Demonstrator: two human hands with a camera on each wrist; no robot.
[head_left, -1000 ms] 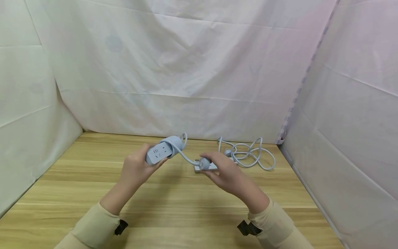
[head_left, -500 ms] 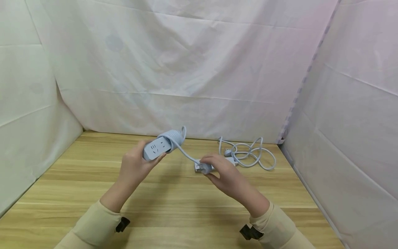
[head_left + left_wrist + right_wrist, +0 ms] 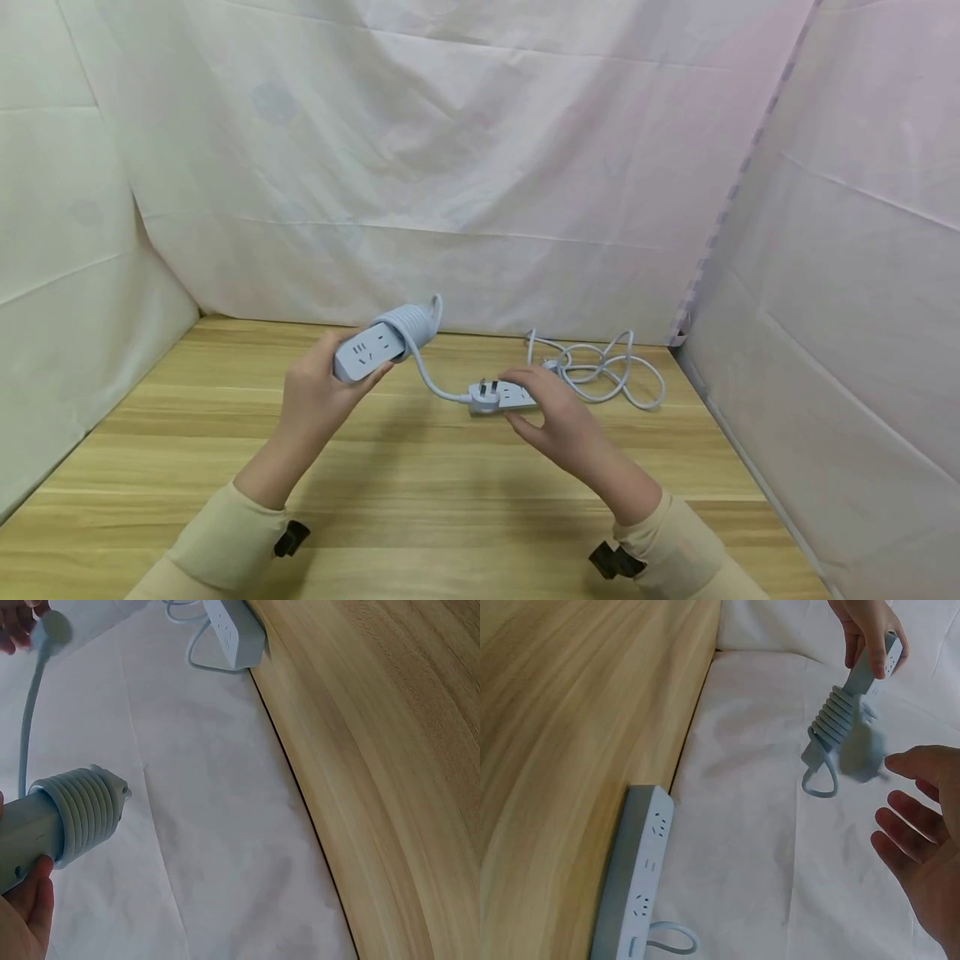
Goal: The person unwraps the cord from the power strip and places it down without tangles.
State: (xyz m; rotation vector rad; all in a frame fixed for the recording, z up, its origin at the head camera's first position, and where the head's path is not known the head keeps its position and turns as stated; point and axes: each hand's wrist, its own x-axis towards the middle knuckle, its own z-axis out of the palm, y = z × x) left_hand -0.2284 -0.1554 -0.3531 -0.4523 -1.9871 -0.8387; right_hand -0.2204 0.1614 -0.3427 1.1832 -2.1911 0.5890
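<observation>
On my remote feed the left hand [image 3: 318, 383] grips a power strip [image 3: 369, 351], with the wound cord [image 3: 412, 323] just beyond the fingers. From these coils the cord runs to a plug [image 3: 484, 402], prongs up, at the fingertips of the right hand [image 3: 558, 421]; I cannot tell whether they touch. The right thumb and fingers stand wide apart. Beyond them, a second strip [image 3: 649, 855] lies on the wooden table [image 3: 420, 517].

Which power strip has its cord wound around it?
The raised strip, in the left hand, its wound cord in close turns. The other strip lies on the table, its loose cord in loops.
</observation>
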